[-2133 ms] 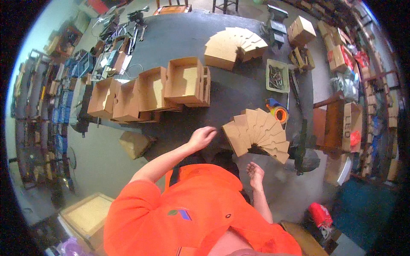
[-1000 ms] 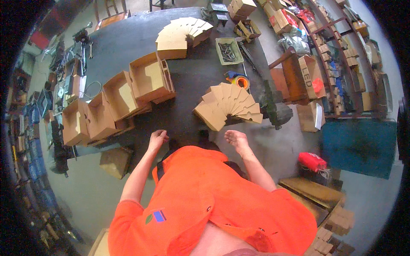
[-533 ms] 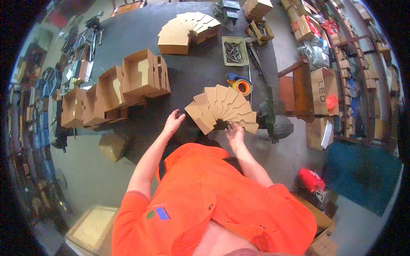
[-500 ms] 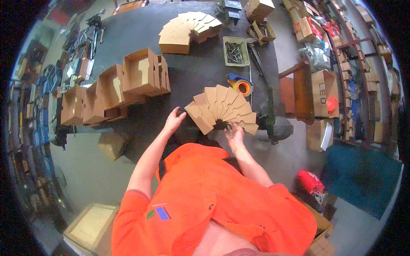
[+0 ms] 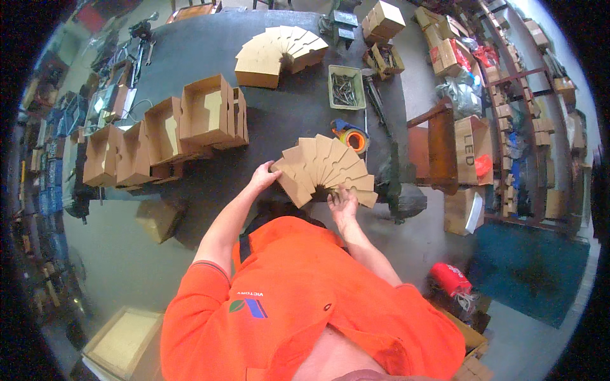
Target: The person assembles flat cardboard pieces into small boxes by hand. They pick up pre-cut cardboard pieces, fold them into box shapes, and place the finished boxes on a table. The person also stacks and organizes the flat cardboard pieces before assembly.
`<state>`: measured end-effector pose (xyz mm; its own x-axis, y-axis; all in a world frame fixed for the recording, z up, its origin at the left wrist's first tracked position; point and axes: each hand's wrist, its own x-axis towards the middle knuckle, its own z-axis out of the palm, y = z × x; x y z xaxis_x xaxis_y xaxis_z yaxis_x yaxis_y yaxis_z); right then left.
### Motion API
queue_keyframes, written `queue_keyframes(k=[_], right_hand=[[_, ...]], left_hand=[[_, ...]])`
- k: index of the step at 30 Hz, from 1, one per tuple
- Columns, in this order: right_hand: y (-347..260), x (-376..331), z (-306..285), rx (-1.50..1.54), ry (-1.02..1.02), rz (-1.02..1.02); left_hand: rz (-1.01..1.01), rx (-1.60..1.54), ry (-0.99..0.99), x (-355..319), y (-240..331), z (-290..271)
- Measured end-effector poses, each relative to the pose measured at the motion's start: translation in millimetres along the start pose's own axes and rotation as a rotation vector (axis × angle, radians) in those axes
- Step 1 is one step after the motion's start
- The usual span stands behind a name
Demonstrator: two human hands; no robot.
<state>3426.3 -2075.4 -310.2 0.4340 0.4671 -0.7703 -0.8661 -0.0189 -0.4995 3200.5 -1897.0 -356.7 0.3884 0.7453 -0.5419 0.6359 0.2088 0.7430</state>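
Note:
In front of me on the dark bench a row of brown cardboard boxes (image 5: 326,160) lies spread like a fan, each with a small notch. My left hand (image 5: 262,177) grips the outer corner of the leftmost box. At the inner curve, toward the right end, my right hand (image 5: 344,204) touches the boxes with its fingers apart. A second fan of cardboard boxes (image 5: 259,58) lies farther back. To the left stand open cardboard boxes (image 5: 208,109), stacked and tilted in a stepped row.
Just beyond the near fan are rolls of tape (image 5: 353,140). A pale green bin (image 5: 346,87) of metal parts sits behind them. A vise (image 5: 344,25) stands at the far edge, another (image 5: 406,202) at the near right corner. A wooden chair (image 5: 441,149) is right of the bench.
My left hand has moved right and closed on the corner of the leftmost box. My right hand stays by the inner curve. The whole view has shifted slightly.

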Motion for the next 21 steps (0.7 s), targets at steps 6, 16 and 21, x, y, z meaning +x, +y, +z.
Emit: queue_keyframes(k=[6, 16, 21], right_hand=[[-8.4, -8.9, 6.7, 0.071, -0.086, -0.044], [-29.3, -56.0, 90.2, -0.315, -0.265, -0.293], [-69.8, -34.4, 134.0, -0.489, -0.484, -0.424]], left_hand=[[0.057, -0.106, 0.034, -18.3, -13.2, -0.2], [-0.015, -0.422, 0.056, -84.0, -6.5, -14.7], [-0.244, -0.762, -0.175, -96.7, 41.9, -9.5]])
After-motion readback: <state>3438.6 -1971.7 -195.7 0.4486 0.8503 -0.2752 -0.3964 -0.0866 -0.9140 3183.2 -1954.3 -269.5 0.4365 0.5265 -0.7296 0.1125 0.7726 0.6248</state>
